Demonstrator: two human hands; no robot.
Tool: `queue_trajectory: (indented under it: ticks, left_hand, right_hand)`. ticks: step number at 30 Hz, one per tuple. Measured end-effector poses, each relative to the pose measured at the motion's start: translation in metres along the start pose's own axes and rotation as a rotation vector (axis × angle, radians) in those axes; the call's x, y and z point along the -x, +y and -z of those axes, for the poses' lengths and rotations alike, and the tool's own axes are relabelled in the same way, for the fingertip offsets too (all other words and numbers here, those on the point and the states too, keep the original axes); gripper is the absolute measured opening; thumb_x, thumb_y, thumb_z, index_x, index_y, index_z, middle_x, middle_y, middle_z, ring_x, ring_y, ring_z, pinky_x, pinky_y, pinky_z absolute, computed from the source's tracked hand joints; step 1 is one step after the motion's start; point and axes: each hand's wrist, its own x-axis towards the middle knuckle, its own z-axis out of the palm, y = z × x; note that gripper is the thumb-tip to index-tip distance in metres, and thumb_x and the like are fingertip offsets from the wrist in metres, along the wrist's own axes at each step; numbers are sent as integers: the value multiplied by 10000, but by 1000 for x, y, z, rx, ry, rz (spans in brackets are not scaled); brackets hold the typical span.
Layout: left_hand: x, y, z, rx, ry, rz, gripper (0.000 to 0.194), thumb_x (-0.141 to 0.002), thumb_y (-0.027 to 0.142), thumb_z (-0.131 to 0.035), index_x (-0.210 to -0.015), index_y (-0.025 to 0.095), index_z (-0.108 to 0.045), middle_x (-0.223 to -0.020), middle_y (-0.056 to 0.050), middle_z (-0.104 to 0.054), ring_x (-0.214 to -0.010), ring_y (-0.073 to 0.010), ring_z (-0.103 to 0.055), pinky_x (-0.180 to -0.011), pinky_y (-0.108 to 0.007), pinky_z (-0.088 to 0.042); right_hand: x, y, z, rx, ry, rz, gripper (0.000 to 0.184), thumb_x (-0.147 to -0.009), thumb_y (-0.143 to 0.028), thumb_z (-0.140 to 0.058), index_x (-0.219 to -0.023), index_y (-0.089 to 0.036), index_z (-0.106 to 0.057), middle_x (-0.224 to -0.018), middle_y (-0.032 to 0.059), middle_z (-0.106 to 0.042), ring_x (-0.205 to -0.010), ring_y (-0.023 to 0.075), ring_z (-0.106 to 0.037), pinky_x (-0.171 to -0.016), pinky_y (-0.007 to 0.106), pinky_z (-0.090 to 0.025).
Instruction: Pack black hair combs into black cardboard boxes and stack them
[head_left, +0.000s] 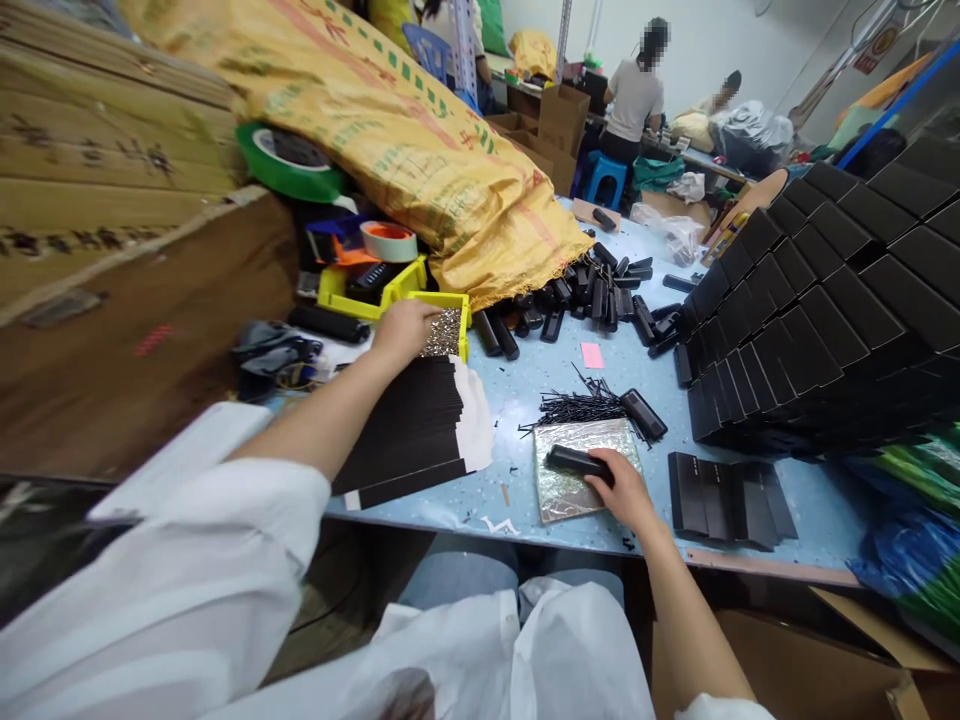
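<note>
My left hand (pixel 403 330) reaches over the rim of a yellow bin (pixel 466 330) and touches a heap of small shiny metal pieces (pixel 444 332), too small to name for certain. Its fingers look drawn together; whatever is between them is hidden. In my right hand (pixel 624 490) is a slim black plastic device (pixel 576 461), lying flat on a silver film-wrapped pad (pixel 553 498). Just behind the pad lies a pile of thin black sticks or ties (pixel 577 408), with another black device (pixel 643 414) at its right end.
A stack of black boxes (pixel 810 310) rises on the right. Flat black cartons (pixel 409 420) lie below the bin. Many black devices (pixel 600 290) spill out near a yellow woven sack (pixel 480 190). Folded black boxes (pixel 727 500) sit at right. Two people work behind.
</note>
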Motion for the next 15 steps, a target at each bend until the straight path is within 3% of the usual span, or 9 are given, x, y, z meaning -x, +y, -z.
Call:
queue_trajectory:
  ticks: [1, 2, 3, 6, 9, 12, 15]
  left_hand:
    - [17, 11, -5, 131, 16, 14, 334, -853, 294, -514, -1067, 98, -679, -1168, -147, -676, -1165, -266, -543, -999, -418, -395]
    - [39, 22, -13, 436, 27, 78, 362, -846, 303, -550, -1115, 92, -670, -1198, -151, -668, -1155, -256, -553, -999, -412, -403]
    - [65, 35, -26, 573, -21, 95, 373, -832, 345, -580, -1116, 124, -677, -1173, -130, -685, -1091, -241, -596, -953, -404, -449]
    - [147, 69, -75, 746, -212, 124, 313, -717, 410, -727, -931, 182, -741, -911, -88, -750, -839, -208, -676, -784, -361, -533]
    - [205, 89, -114, 1176, -328, 355, 265, -643, 395, -809, -823, 217, -730, -800, -46, -733, -772, -178, -672, -754, -328, -531]
    - [224, 96, -125, 1269, -316, 420, 239, -626, 368, -825, -803, 226, -749, -815, -42, -732, -796, -179, -661, -784, -326, -520]
    - [222, 96, -121, 1182, -263, 311, 180, -641, 344, -810, -788, 251, -762, -841, -37, -726, -845, -195, -649, -833, -335, -505]
  right_hand:
    - [1, -4, 0, -72, 68, -55, 303, -806, -311, -670, -1104, -254, -662, -1105, 70, -672, -1058, 253, -611, -958, 453, -472]
    - [0, -9, 1, -161, 152, -99, 292, -764, -330, -719, -1039, -241, -674, -1047, 64, -679, -1005, 250, -626, -924, 440, -485]
    - [-4, -16, 3, -269, 252, -117, 286, -725, -343, -755, -976, -230, -676, -999, 56, -677, -964, 243, -632, -901, 427, -492]
    - [-21, -51, 7, -708, 531, -70, 244, -725, -382, -737, -880, -236, -618, -953, 22, -643, -934, 217, -635, -880, 423, -497]
    - [-41, -96, 8, -1056, 651, 4, 195, -793, -397, -654, -873, -264, -537, -827, -35, -601, -807, 166, -642, -831, 417, -519]
    - [-56, -127, 3, -1130, 714, 43, 206, -802, -403, -626, -926, -287, -508, -647, -87, -499, -569, 111, -537, -673, 330, -516]
    - [-63, -136, -7, -1192, 728, -54, 281, -797, -431, -605, -1016, -291, -500, -612, -96, -461, -504, 99, -465, -571, 279, -469]
